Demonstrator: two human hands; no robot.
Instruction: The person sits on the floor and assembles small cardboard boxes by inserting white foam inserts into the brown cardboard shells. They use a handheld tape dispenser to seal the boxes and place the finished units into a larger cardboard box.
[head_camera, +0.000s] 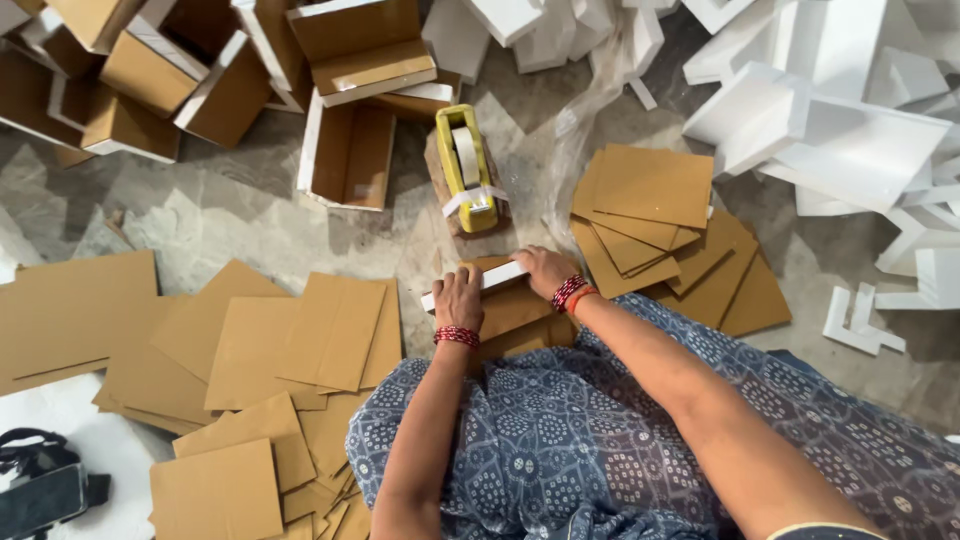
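My left hand and my right hand both rest on a small brown cardboard box with a white edge, held just in front of my lap. The left fingers press its near-left end, the right hand covers its right end. A yellow tape dispenser with a roll of pale tape stands on a block just beyond the box. Both wrists wear red bangles. My blue patterned clothing fills the lower middle of the view.
Flat brown cardboard sheets lie in piles at the left and right. Open folded boxes crowd the top left. White foam pieces are heaped at the top right. A dark bag sits at bottom left.
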